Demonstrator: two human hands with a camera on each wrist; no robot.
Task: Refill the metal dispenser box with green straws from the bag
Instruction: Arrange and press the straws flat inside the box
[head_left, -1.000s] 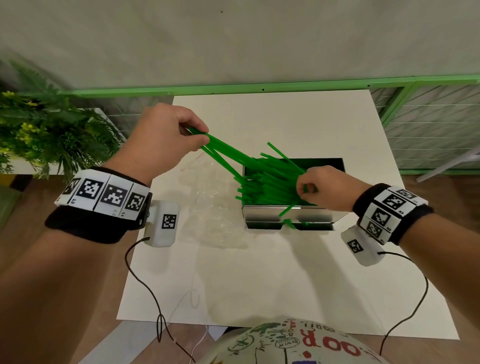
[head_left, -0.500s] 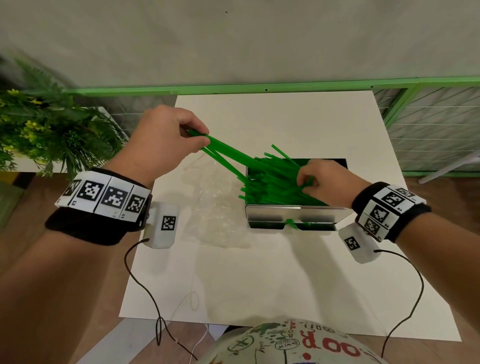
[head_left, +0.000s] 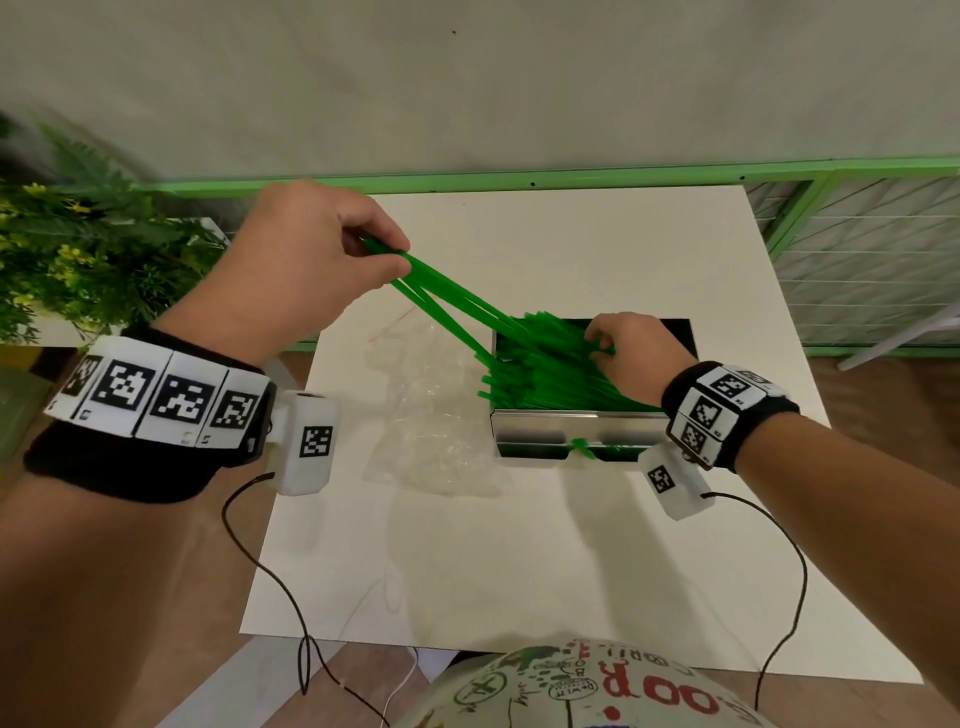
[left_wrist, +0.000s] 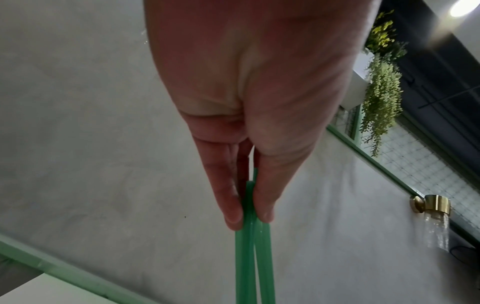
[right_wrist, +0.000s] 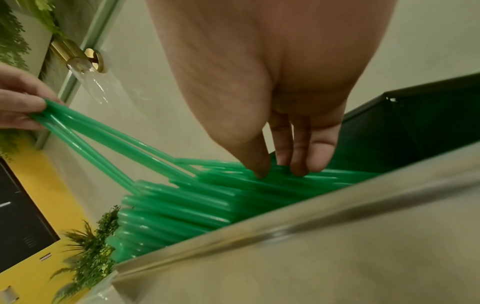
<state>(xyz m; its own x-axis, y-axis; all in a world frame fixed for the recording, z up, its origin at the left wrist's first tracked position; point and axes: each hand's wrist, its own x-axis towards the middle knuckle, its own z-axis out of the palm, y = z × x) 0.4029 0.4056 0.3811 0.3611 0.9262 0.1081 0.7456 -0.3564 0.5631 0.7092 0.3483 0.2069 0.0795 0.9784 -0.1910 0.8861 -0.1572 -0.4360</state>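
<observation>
The metal dispenser box (head_left: 545, 423) stands open on the white table (head_left: 519, 561), packed with a pile of green straws (head_left: 545, 369) whose left ends stick out over its side. My left hand (head_left: 400, 260) is raised left of the box. It pinches the ends of a few long straws (head_left: 447, 299) between thumb and fingers (left_wrist: 233, 216); these slant down into the pile. My right hand (head_left: 597, 345) is over the box, its fingertips (right_wrist: 298, 168) resting on top of the pile (right_wrist: 182, 205). The clear bag (head_left: 431, 415) lies crumpled left of the box.
The box's dark lid (head_left: 678, 332) stands open behind my right hand. A leafy plant (head_left: 78, 249) sits beyond the table's left edge, a green rail (head_left: 519, 179) runs behind it, and wire mesh (head_left: 857, 260) is at the right. Wrist cables (head_left: 291, 597) hang over the near edge.
The loose straws that stuck up above the box now lie flatter in the pile. My right hand has shifted a little farther back over them. My left hand keeps its pinch, slightly higher.
</observation>
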